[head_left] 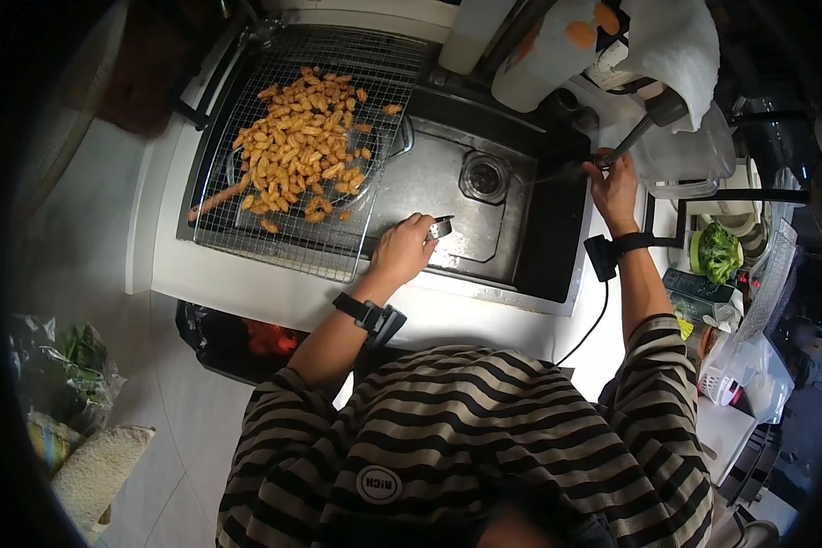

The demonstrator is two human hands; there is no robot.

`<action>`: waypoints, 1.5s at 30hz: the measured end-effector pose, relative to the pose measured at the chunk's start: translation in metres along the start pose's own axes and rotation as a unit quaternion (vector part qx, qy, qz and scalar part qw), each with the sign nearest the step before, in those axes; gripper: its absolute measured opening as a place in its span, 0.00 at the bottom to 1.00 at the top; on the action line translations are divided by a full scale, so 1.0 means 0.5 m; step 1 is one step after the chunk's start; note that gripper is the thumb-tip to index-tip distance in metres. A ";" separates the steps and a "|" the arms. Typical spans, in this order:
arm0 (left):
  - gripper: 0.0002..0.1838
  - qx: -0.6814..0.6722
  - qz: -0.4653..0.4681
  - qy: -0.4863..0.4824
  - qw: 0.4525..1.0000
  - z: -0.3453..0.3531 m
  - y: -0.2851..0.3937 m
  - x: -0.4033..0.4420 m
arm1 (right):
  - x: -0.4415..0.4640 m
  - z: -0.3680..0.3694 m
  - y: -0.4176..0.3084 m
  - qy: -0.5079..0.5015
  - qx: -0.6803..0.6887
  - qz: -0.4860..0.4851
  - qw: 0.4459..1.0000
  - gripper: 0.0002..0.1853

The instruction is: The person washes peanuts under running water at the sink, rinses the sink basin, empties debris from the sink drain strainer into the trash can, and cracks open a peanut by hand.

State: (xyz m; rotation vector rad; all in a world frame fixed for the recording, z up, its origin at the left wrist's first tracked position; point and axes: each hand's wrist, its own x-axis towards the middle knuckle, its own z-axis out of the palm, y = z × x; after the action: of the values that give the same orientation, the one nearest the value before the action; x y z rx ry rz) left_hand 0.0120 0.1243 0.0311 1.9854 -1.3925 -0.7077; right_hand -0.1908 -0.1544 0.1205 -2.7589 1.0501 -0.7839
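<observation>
My left hand (400, 250) is over the front of the sink (411, 205), closed on a small round metal piece (439, 228) with a dark rim. Whether that piece is a cup or a strainer, I cannot tell. At the sink's right side my right hand (617, 190) is closed around the end of the faucet (632, 137); a thin streak like water runs from there toward the drain (485, 176). A wire rack (233, 87) covers the left part of the sink. Golden-brown peanut-like pieces (306, 137) are heaped on it.
A wooden handle (217, 202) shows at the rack's left. Behind the sink stand bottles (543, 64) and a hanging white cloth (671, 50). To the right are a clear plastic container (685, 155) and broccoli (720, 253). A black bag (212, 342) hangs below the counter.
</observation>
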 end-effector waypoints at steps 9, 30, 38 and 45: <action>0.11 -0.009 -0.001 0.008 1.000 0.002 0.000 0.001 | 0.038 0.038 0.013 0.048 0.017 0.029 0.998 0.15; 0.10 0.004 0.001 -0.006 1.000 0.002 0.002 0.007 | 0.081 0.100 -0.055 0.046 0.086 0.019 0.995 0.16; 0.11 0.006 -0.006 -0.008 1.000 0.002 0.005 0.006 | 0.088 0.099 -0.083 -0.020 0.132 0.020 0.991 0.16; 0.11 0.006 -0.004 -0.005 1.000 0.001 0.008 0.005 | 0.080 0.081 -0.099 -0.025 0.136 -0.021 0.990 0.16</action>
State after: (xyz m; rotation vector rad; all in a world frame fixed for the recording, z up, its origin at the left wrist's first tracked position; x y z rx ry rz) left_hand 0.0100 0.1208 0.0335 2.0006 -1.3986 -0.7155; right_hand -0.1159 -0.1465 0.1157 -2.5619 0.8098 -0.7938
